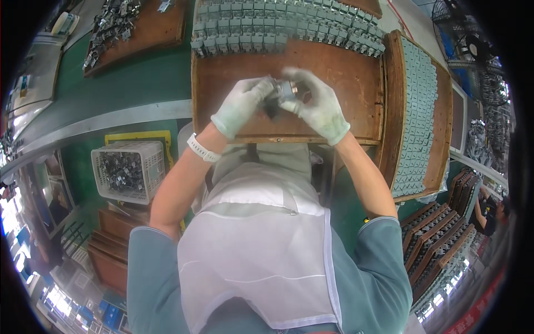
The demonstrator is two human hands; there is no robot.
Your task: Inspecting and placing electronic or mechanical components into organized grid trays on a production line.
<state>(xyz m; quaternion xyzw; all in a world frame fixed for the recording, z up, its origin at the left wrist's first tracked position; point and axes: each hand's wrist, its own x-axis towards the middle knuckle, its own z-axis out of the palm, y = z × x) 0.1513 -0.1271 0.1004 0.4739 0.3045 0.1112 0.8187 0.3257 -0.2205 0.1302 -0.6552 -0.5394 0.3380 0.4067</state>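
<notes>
Both my hands wear white gloves and meet above the wooden tray. Between them is a small grey metal bracket, partly blurred and half covered by fingers. My left hand is closed around its left side, where a dark part hangs below the fingers, too smeared to name. My right hand pinches the bracket from the right, thumb low, its upper fingers curled and blurred. Along the tray's far side stand several tight rows of similar grey metal brackets.
At right, another wooden tray holds flat rows of grey parts. A loose heap of metal pieces lies on a board at far left. Left of me stands a white basket of metal pieces. Filled trays are stacked at lower right, near another person.
</notes>
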